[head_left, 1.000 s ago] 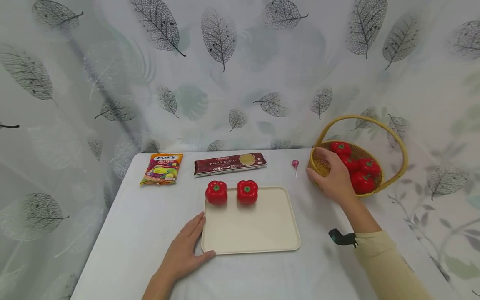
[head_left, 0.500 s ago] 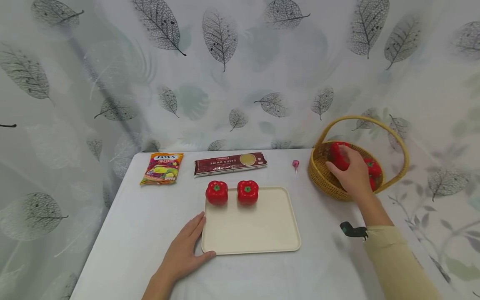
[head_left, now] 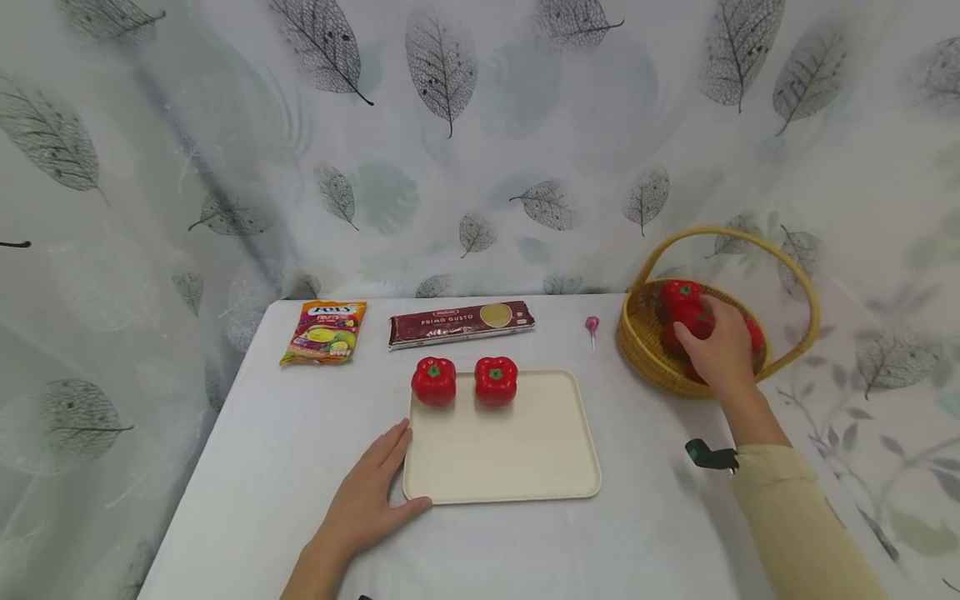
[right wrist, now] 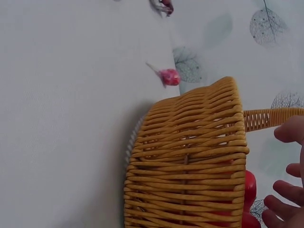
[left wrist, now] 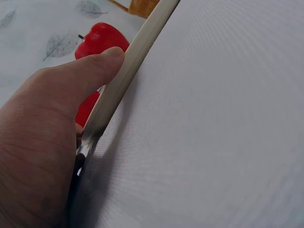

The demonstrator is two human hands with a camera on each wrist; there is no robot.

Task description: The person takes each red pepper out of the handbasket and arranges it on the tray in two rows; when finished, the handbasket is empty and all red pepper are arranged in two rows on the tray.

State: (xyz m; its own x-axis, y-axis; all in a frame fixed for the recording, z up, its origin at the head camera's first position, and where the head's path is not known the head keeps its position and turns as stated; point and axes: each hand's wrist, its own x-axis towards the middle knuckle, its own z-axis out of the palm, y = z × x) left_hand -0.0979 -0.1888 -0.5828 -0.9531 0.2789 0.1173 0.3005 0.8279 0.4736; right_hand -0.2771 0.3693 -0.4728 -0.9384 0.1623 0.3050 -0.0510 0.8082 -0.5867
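My left hand [head_left: 366, 492] lies at the near left corner of a cream tray [head_left: 525, 467], fingers along the left edge and thumb touching the front rim. In the left wrist view the thumb [left wrist: 97, 71] presses against the tray's rim [left wrist: 128, 71]. Two red bell peppers [head_left: 433, 382] stand on the tray's far left part. My right hand [head_left: 723, 346] is over a wicker basket [head_left: 652, 358], its spread thumb and fingers about a red bell pepper [head_left: 692, 317]. In the right wrist view the fingers [right wrist: 285, 192] are apart above the basket's rim. Other peppers are partly hidden behind the hand.
Along the table's back lie a bag of Fox's fruit sweets [head_left: 324, 333], a long brown Primo Gusto packet [head_left: 461, 324] and a pink lollipop [head_left: 592, 324]. The basket's tall handle [head_left: 806, 300] arches over its opening. A leaf-patterned curtain hangs behind the table.
My right hand has moved from the basket's left rim rightward to over the peppers inside. The left hand has stayed at the tray's corner.
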